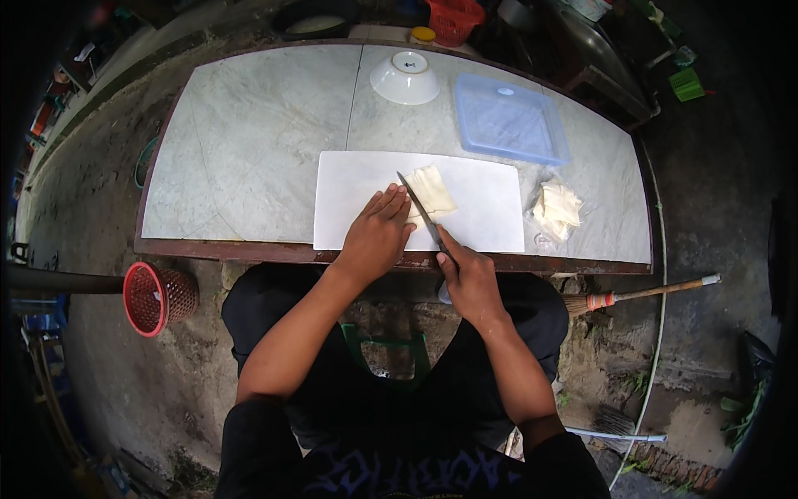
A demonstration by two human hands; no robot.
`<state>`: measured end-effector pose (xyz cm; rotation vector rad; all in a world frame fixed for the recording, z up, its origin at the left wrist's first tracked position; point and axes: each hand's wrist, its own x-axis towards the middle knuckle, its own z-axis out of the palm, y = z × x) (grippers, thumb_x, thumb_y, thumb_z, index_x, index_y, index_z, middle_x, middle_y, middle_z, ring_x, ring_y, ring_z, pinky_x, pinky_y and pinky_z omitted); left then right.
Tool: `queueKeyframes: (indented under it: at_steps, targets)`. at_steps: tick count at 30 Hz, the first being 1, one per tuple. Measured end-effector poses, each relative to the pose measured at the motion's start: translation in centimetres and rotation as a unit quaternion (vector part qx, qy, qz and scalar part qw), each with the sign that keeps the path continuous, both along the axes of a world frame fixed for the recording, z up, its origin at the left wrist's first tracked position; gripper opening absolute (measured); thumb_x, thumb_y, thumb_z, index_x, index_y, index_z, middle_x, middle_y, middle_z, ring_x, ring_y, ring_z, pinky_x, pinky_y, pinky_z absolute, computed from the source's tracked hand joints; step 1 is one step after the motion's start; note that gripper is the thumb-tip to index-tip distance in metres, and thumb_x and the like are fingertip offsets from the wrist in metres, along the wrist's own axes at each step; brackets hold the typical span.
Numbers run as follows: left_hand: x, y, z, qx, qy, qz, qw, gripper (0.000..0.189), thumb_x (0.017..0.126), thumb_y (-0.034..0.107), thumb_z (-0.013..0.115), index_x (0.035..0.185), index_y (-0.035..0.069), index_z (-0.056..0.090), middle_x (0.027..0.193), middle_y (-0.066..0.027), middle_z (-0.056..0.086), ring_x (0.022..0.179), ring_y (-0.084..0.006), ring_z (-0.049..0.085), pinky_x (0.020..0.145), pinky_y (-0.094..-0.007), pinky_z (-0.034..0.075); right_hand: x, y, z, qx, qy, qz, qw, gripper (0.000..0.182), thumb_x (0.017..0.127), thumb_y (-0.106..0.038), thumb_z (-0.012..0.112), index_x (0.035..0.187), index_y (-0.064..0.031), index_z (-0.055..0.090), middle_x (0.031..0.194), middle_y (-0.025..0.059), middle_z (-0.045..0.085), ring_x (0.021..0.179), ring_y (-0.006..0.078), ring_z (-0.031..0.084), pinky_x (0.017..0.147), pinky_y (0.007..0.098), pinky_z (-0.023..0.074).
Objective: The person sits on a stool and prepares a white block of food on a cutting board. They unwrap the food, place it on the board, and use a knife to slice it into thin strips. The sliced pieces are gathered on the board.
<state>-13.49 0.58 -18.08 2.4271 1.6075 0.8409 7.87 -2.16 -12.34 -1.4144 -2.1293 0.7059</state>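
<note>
A stack of pale, flat dough-like sheets point(434, 189) lies on a white cutting board point(355, 181) at the front of the table. My right hand point(469, 274) grips the handle of a kitchen knife point(421, 209), its blade slanting along the left part of the sheets. Whether the blade has cut through cannot be told. My left hand point(380, 231) presses flat just left of the blade, fingers together and pointing away from me, covering part of the sheets. To the right of the board, more pale sheets point(557, 206) sit in a clear plastic bag point(547, 236).
An upside-down white bowl point(405, 84) and a translucent blue plastic tray or lid point(511, 121) rest toward the back of the grey table point(262, 137). On the ground are a red plastic basket point(144, 299) at left and a broom point(648, 290) at right. A red basket point(455, 22) stands beyond the table.
</note>
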Motion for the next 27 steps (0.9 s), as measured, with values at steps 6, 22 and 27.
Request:
queueKeyframes:
  at_steps: [6,22,27]
  targets:
    - [-0.1,0.1,-0.1,-0.021,-0.001,-0.013,1.000,0.048,0.102,0.017,0.065,0.139,-0.013,0.060,0.147,-0.0308,0.059,0.145,-0.0406,0.052,0.125,-0.0481,0.038,-0.2,-0.2,-0.5,0.009,-0.005,0.000,1.000,0.044,0.099,-0.006,0.068,0.143,-0.0046,0.064,0.099,0.0270,0.073,0.092,0.0469,0.072,0.082,0.0541,0.0563]
    - [0.4,0.3,0.7,-0.069,0.049,-0.002,0.996,0.049,0.101,0.013,0.058,0.141,-0.015,0.058,0.150,-0.0328,0.056,0.148,-0.0415,0.049,0.126,-0.0490,0.036,-1.7,0.6,0.7,-0.001,-0.101,-0.004,0.995,0.044,0.100,-0.010,0.063,0.144,-0.0042,0.062,0.094,0.0252,0.073,0.085,0.0466,0.072,0.080,0.0565,0.0570]
    - [0.2,0.6,0.2,-0.075,0.053,0.001,0.996,0.051,0.096,0.007,0.056,0.141,-0.015,0.058,0.151,-0.0321,0.056,0.148,-0.0410,0.049,0.126,-0.0492,0.037,-1.2,0.6,1.0,-0.004,-0.121,0.004,0.993,0.044,0.101,-0.011,0.063,0.144,-0.0041,0.062,0.094,0.0252,0.073,0.085,0.0464,0.072,0.079,0.0564,0.0570]
